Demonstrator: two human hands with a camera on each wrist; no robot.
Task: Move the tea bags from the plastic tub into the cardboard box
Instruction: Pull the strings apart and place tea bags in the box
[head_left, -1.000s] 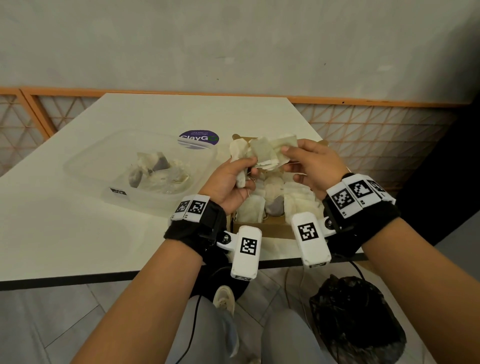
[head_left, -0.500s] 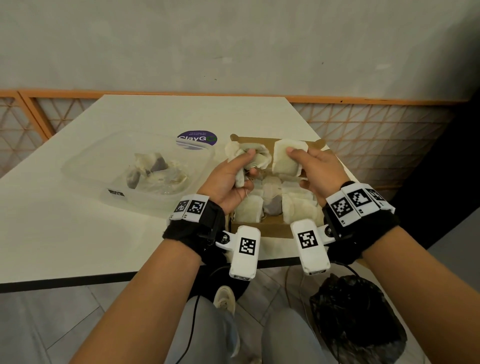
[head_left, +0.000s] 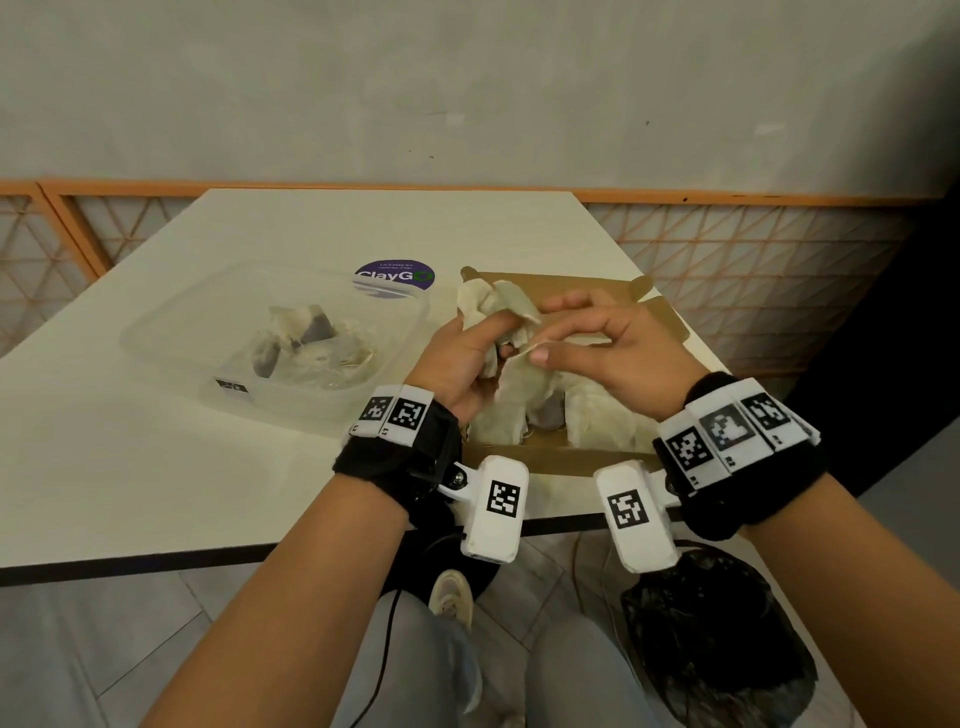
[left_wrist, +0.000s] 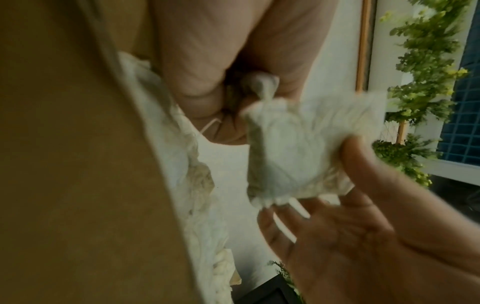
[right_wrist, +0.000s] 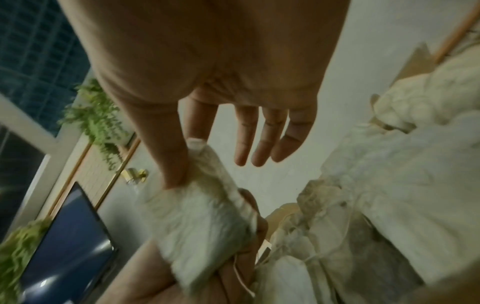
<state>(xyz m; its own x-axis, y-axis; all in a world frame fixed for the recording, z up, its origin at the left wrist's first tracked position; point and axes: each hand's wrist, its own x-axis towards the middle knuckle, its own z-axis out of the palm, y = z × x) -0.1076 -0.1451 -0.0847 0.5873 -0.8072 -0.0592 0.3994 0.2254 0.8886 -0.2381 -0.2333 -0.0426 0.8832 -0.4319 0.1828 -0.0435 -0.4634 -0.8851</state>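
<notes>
From the head camera, a smooth white rectangular worktop (head_left: 156, 441) carries a clear, soft-cornered plastic tub (head_left: 171, 332) on the left and an open brown cardboard box (head_left: 561, 457) just beside it on the right. A few crumpled, off-white paper tea bags (head_left: 306, 343), some stained grey, lie in a loose heap inside the tub. The box is packed with more pale, wrinkled tea bags (head_left: 498, 415) standing side by side. Above the box, the left hand (head_left: 462, 358) is curled round a bunch of creased tea bags (head_left: 493, 301), their papery corners sticking up past the fingers. The right hand (head_left: 613, 348) meets it, thumb and forefinger pinching an edge of that bunch while its other fingers bend loosely. A round purple sticker (head_left: 395, 275) lies flat on the worktop behind the tub. A crinkled black plastic bag (head_left: 717, 639) sits on the floor below.

The left wrist camera, blurred, shows the left hand's fingers (left_wrist: 363, 164) against one puffy, square tea bag (left_wrist: 293, 152), with the right hand's thumb and forefinger closed on its gathered top; the matte brown box wall (left_wrist: 78, 164) fills the left.

The right wrist camera shows the right thumb (right_wrist: 168, 160) pressed on the fibrous bag, the remaining three fingers straight and free, and a thin string (right_wrist: 239, 275) trailing from the bunch.
</notes>
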